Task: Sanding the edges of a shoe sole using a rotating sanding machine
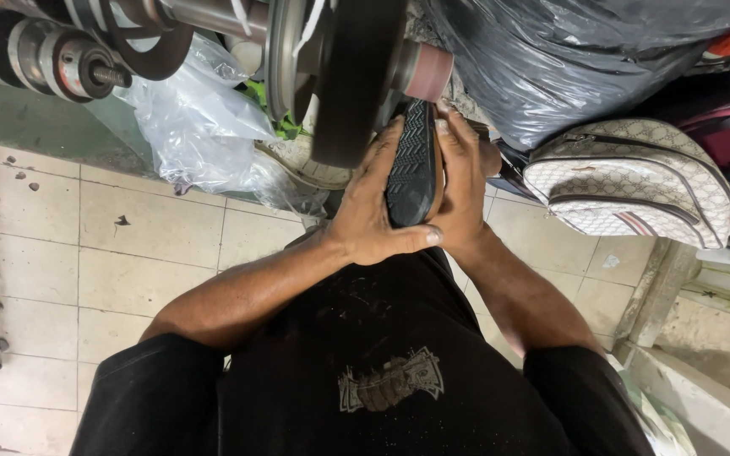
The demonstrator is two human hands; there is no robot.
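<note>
Both forearms angled up and in. Left hand point(373, 207) and right hand point(460, 190) clamped around black treaded rubber shoe sole point(411, 160), its top edge against pink cylindrical sanding drum point(429, 72).

both hands point(378, 207) point(462, 190) clasp black shoe sole point(411, 160) against grinder drum point(428, 72).
</note>
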